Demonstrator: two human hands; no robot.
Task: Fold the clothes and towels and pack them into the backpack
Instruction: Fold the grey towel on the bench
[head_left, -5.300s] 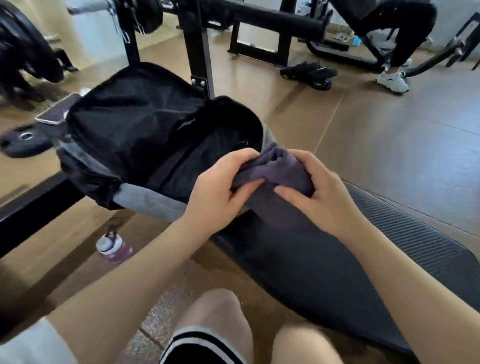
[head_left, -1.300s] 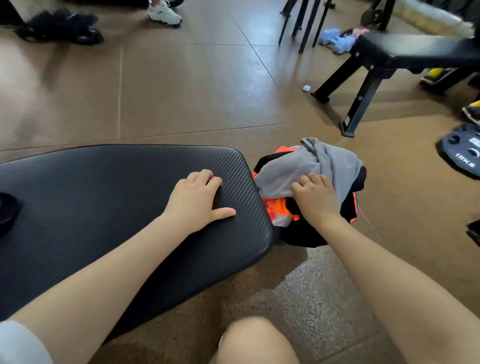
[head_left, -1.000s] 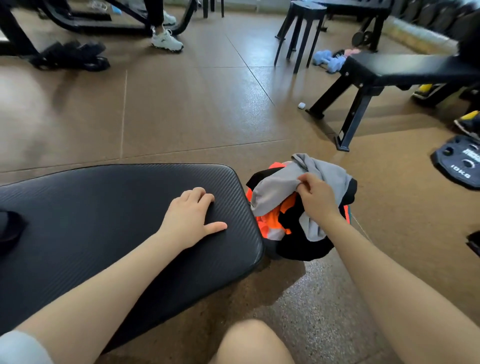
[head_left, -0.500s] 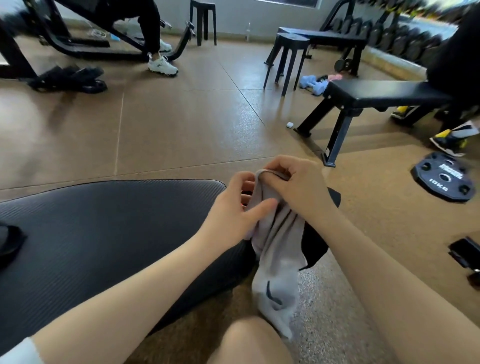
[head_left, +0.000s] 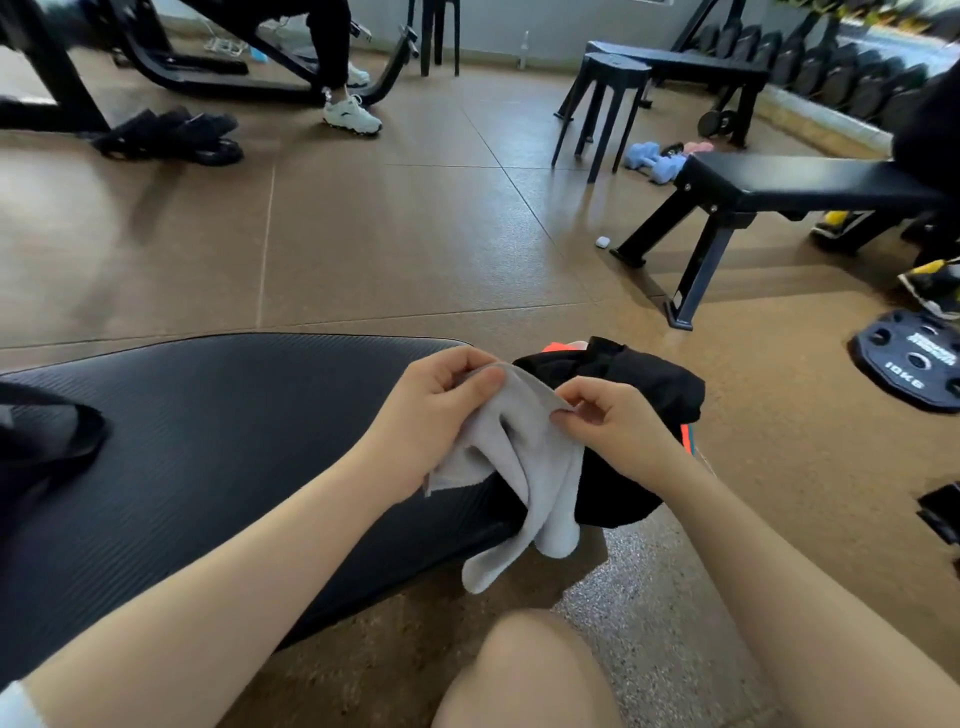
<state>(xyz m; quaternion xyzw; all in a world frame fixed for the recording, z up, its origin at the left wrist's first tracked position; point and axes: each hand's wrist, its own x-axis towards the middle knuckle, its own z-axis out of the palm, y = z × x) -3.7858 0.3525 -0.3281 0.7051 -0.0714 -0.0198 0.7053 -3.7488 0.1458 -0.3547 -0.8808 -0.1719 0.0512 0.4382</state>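
Observation:
A light grey towel (head_left: 524, 467) hangs between my two hands above the right end of the black ribbed bench pad (head_left: 218, 441). My left hand (head_left: 431, 410) pinches its upper edge on the left. My right hand (head_left: 613, 421) pinches the same edge on the right. Behind the towel lies a pile of clothes, black (head_left: 639, 384) on top with orange (head_left: 558, 345) showing at the back. A black strap of the backpack (head_left: 41, 436) shows at the left edge; the bag itself is out of view.
A black flat bench (head_left: 779, 192) stands at the right, a 10 kg weight plate (head_left: 914, 358) on the floor near it. A black stool (head_left: 605, 104), blue dumbbells (head_left: 654, 161), black sandals (head_left: 171, 135) and another person's white shoe (head_left: 353, 114) lie further back on the brown floor. My knee (head_left: 524, 670) is below.
The view turned from the backpack to the clothes pile. My right hand lifted the grey towel off the pile, my left hand left the bench pad and joined it, and both now spread its edge.

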